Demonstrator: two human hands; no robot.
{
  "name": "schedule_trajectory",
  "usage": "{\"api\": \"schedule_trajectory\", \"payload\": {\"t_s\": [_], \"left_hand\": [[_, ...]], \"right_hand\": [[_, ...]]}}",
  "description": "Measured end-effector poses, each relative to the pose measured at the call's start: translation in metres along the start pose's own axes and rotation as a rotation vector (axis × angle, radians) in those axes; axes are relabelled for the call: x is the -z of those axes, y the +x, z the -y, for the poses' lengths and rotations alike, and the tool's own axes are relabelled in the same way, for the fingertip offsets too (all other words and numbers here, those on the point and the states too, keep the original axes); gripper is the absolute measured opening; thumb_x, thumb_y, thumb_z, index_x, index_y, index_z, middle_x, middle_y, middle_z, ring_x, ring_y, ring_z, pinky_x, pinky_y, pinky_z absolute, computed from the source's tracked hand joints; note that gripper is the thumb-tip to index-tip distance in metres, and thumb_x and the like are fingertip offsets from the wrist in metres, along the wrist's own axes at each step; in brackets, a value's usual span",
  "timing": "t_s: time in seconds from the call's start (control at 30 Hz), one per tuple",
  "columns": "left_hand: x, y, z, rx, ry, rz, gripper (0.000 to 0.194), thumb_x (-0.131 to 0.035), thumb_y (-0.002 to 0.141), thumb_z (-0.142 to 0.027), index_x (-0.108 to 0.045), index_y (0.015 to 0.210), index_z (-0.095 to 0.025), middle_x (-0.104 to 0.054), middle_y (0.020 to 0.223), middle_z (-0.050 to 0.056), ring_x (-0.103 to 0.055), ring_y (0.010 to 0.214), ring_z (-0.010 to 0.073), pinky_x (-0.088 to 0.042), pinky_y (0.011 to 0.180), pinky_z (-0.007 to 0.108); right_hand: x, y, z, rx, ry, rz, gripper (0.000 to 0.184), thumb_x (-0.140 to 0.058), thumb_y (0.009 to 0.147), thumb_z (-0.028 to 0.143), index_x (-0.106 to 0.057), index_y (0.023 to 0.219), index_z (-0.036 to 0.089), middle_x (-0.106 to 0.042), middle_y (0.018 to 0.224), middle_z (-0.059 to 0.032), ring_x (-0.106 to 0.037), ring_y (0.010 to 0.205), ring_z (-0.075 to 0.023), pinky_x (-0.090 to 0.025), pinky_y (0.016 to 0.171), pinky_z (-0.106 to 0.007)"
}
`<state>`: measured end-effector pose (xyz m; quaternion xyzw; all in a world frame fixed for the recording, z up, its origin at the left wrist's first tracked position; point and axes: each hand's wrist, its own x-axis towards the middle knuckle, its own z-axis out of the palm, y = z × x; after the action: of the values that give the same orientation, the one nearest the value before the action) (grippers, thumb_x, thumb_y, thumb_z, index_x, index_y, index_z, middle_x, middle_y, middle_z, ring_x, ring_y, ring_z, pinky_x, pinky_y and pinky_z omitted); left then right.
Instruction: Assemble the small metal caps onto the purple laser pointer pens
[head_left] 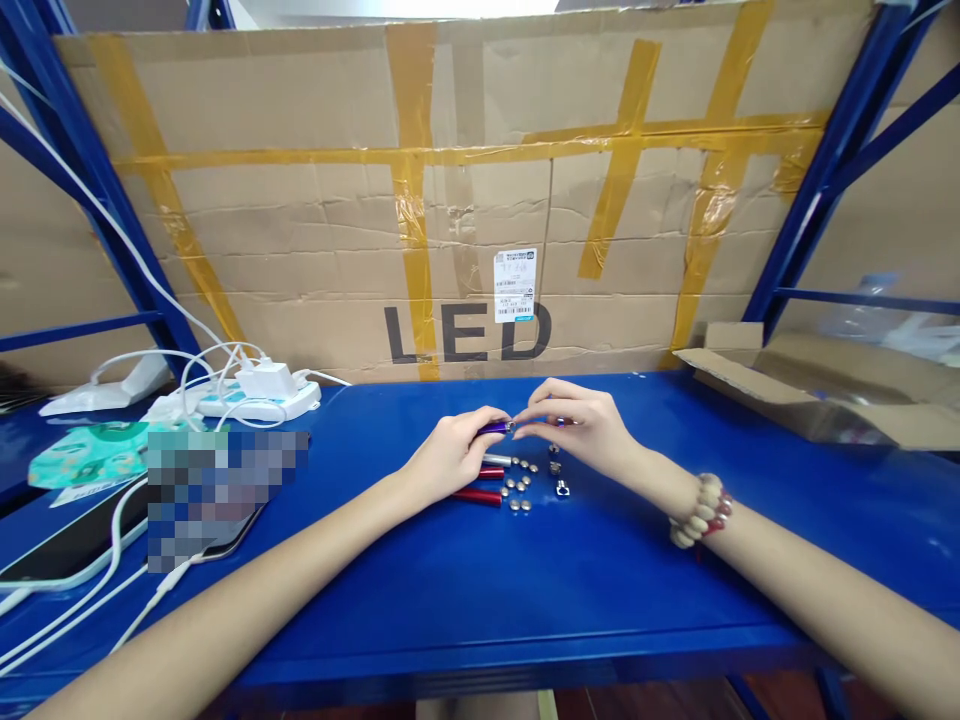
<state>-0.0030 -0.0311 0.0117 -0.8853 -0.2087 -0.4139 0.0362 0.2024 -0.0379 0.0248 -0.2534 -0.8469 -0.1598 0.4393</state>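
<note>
My left hand (450, 452) is closed round a small purple tube (493, 427), held level above the blue shelf (525, 600). My right hand (581, 425) pinches at the tube's metal end; what its fingertips hold is too small to make out. Under the hands lie a red tube (478, 495), a silver tube (496, 460), several small round button cells (517, 485) and small metal caps (561, 488). A bead bracelet (701, 510) circles my right wrist.
A taped cardboard sheet marked LED (465, 335) forms the back wall. At left sit a white power strip with chargers (255, 395), cables, a green packet (90, 455) and phones (67, 545). An open cardboard box (817, 385) stands at right. Blue rack posts flank both sides.
</note>
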Motion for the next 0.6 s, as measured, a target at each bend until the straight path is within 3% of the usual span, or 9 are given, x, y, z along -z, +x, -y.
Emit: {"api": "schedule_trajectory", "payload": {"t_s": [0.23, 0.37, 0.6], "left_hand": [[-0.0025, -0.0017, 0.0014, 0.035, -0.051, 0.066, 0.019, -0.041, 0.088, -0.019, -0.054, 0.101, -0.016, -0.063, 0.097, 0.002, -0.061, 0.086, 0.0114, -0.048, 0.076, 0.021], [-0.0051, -0.0041, 0.0017, 0.072, -0.147, 0.118, 0.019, -0.039, 0.090, -0.020, -0.053, 0.102, -0.017, -0.063, 0.095, 0.001, -0.062, 0.083, 0.0096, -0.048, 0.074, 0.019], [0.0019, -0.0052, -0.0040, 0.029, -0.104, 0.189, 0.013, -0.042, 0.089, -0.021, -0.050, 0.098, -0.016, -0.063, 0.095, 0.001, -0.061, 0.087, 0.0115, -0.047, 0.074, 0.022]], "right_hand": [[0.0085, -0.0006, 0.0000, 0.190, -0.262, 0.032, 0.026, -0.049, 0.090, 0.038, -0.070, 0.083, 0.025, -0.057, 0.084, 0.0014, -0.040, 0.055, -0.0006, -0.026, 0.050, -0.018], [0.0108, 0.0007, 0.0048, 0.320, -0.300, 0.018, 0.027, -0.047, 0.092, 0.032, -0.070, 0.082, 0.022, -0.057, 0.081, 0.0022, -0.041, 0.055, -0.0001, -0.025, 0.050, -0.018], [0.0082, -0.0004, 0.0079, 0.321, -0.231, -0.027, 0.024, -0.051, 0.089, 0.027, -0.067, 0.075, 0.018, -0.056, 0.078, 0.0023, -0.048, 0.060, 0.0001, -0.028, 0.051, -0.016]]}}
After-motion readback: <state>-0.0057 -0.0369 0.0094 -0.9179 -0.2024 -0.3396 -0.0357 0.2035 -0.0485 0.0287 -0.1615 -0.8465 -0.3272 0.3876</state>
